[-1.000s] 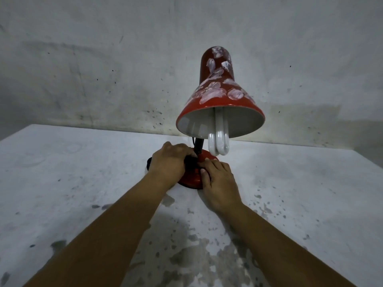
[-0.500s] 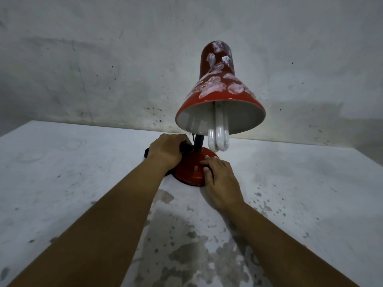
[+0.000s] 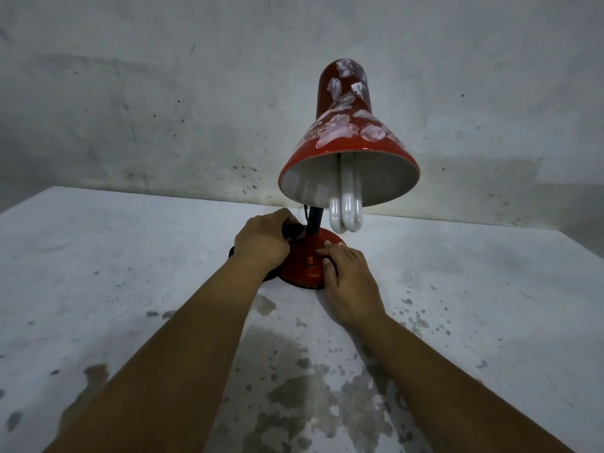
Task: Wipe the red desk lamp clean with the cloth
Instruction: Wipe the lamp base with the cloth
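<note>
The red desk lamp stands mid-table, its shade [image 3: 346, 138] patterned with pale leaves and tilted toward me, a white U-shaped bulb [image 3: 346, 214] hanging out of it. A black stem rises from the round red base [image 3: 302, 268]. My left hand [image 3: 261, 243] grips a dark cloth [image 3: 292, 231] against the base's left side, close to the stem; most of the cloth is hidden under the hand. My right hand [image 3: 349, 279] rests on the base's right side with its fingers laid fairly flat and the thumb on the front.
The lamp sits on a pale, stained table [image 3: 98, 256] that runs back to a grey, speckled wall [image 3: 163, 93]. Dark worn patches mark the tabletop near me. The shade overhangs the base and my right hand.
My left hand has drawn the cloth from the front of the base round to its left side by the stem. My right hand stays on the base's right side.
</note>
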